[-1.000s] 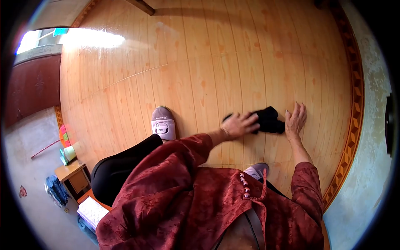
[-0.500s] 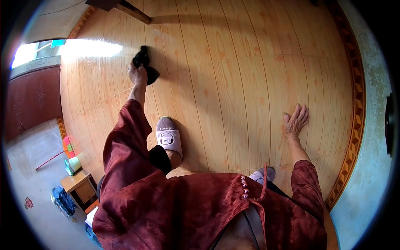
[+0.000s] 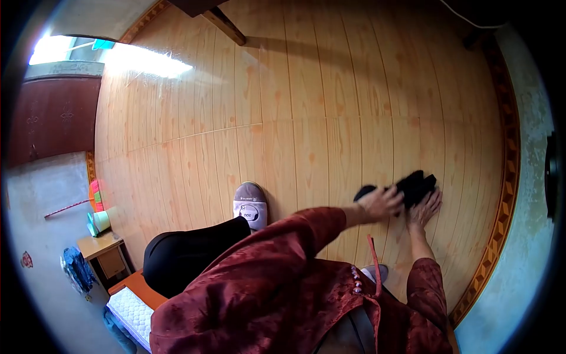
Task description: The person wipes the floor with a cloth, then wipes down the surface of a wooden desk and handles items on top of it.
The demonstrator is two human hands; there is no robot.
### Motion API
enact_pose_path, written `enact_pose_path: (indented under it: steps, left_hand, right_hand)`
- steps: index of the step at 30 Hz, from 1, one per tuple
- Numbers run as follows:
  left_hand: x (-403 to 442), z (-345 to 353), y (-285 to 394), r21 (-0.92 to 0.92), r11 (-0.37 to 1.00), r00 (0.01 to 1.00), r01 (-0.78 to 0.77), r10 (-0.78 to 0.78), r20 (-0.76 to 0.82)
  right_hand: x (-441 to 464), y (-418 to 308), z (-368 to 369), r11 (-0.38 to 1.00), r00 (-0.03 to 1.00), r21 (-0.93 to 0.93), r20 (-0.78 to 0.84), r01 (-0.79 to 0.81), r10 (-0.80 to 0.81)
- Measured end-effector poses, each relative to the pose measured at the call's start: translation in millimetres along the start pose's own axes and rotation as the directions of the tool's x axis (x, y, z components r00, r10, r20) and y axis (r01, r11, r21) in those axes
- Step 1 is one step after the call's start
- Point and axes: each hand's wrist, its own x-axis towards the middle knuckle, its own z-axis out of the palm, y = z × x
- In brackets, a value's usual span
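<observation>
A black cloth [image 3: 416, 186] lies bunched on the wood-patterned floor, at the right in the head view. My left hand [image 3: 382, 203] reaches across from the left with its fingers over the middle of the cloth, gripping it; motion smears them slightly. Dark fabric shows on both sides of that hand. Close beside it, my right hand [image 3: 423, 211] rests on the floor, fingers stretched out, at the cloth's lower right edge. It seems to touch the cloth but does not grip it.
A slippered foot [image 3: 250, 206] stands left of centre, and another slipper [image 3: 375, 272] shows partly below my hands. A patterned border [image 3: 498, 215] runs along the right wall. A wooden furniture leg [image 3: 225, 26] stands at the top. A small cabinet [image 3: 100, 243] is at lower left.
My left hand has swept the black cloth from the upper left across to the right, beside my right hand. My right hand stays on the floor. The view has shifted slightly.
</observation>
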Motion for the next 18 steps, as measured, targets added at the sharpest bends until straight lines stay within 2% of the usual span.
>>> enact_pose_path:
  steps: [3, 5, 6, 7, 8, 9, 10, 11, 12, 13, 14, 15, 16, 17, 18]
  left_hand:
    - [-7.8, -3.8, -13.6, -0.086, 0.996, 1.0, 0.014, -0.012, 0.013]
    - [-16.4, 7.6, -59.2, -0.092, 0.989, 0.992, 0.118, -0.121, -0.03]
    - [-12.3, -56.6, -90.0, -0.131, 0.96, 0.95, 0.248, -0.215, 0.225]
    - [-22.3, -84.0, -113.8, -0.115, 0.927, 0.918, 0.356, -0.324, 0.23]
    - [-43.3, -60.5, -145.8, -0.051, 0.903, 0.903, 0.427, -0.422, 0.082]
    - [-60.9, -72.0, -177.1, -0.054, 0.83, 0.832, 0.555, -0.552, 0.059]
    - [-87.4, -74.5, -208.9, 0.008, 0.798, 0.792, 0.602, -0.596, -0.128]
    - [-108.1, -103.9, -232.3, -0.012, 0.677, 0.677, 0.736, -0.736, -0.014]
    - [-149.0, -94.5, -266.9, 0.019, 0.687, 0.669, 0.727, -0.702, -0.245]
    - [-186.2, -101.1, -290.6, 0.05, 0.602, 0.594, 0.797, -0.765, -0.25]
    - [-226.4, -101.3, -316.9, 0.058, 0.583, 0.561, 0.811, -0.744, -0.363]
    - [-256.0, -115.4, -329.6, 0.04, 0.478, 0.464, 0.877, -0.823, -0.329]
    - [-300.1, -107.7, -356.1, 0.16, 0.399, 0.43, 0.903, -0.818, -0.382]
    - [-316.6, -119.8, -363.0, 0.18, 0.246, 0.296, 0.953, -0.883, -0.363]
    - [-354.7, -119.4, -392.4, 0.149, 0.195, 0.236, 0.969, -0.91, -0.341]
  right_hand:
    - [1.7, -2.9, -0.4, 1.0, 0.999, 0.004, -0.038, 0.004, -0.003]
    - [3.1, -3.7, -1.0, 0.999, 0.994, 0.012, -0.1, 0.051, -0.05]
    - [6.4, -6.5, -5.8, 0.999, 0.994, 0.017, -0.095, 0.052, -0.05]
    - [9.1, -9.4, -10.3, 0.998, 0.995, 0.022, -0.088, 0.052, -0.05]
    - [9.1, -13.3, -13.9, 0.998, 0.996, 0.027, -0.078, 0.051, -0.049]
    - [9.3, -14.0, -14.1, 0.999, 0.998, 0.031, -0.059, 0.038, -0.036]
    - [8.2, -14.2, -13.9, 0.999, 0.998, 0.02, -0.046, 0.032, -0.031]
    - [8.3, -14.2, -13.2, 1.0, 0.999, 0.009, -0.035, 0.026, -0.026]
    - [8.2, -13.9, -12.1, 1.0, 0.999, -0.003, -0.025, 0.02, -0.02]
    - [9.1, -14.5, -11.5, 1.0, 1.0, -0.008, -0.022, 0.021, -0.021]
    - [8.4, -14.3, -10.8, 1.0, 1.0, -0.012, -0.018, 0.02, -0.02]
    - [8.1, -13.2, -10.5, 1.0, 1.0, -0.017, -0.018, 0.017, -0.018]
    - [7.4, -13.4, -11.7, 1.0, 1.0, -0.017, 0.002, 0.008, -0.008]
    - [8.0, -15.2, -13.7, 1.0, 1.0, -0.017, 0.019, -0.002, 0.002]
    - [9.3, -16.2, -16.4, 1.0, 0.999, -0.017, 0.031, -0.009, 0.01]
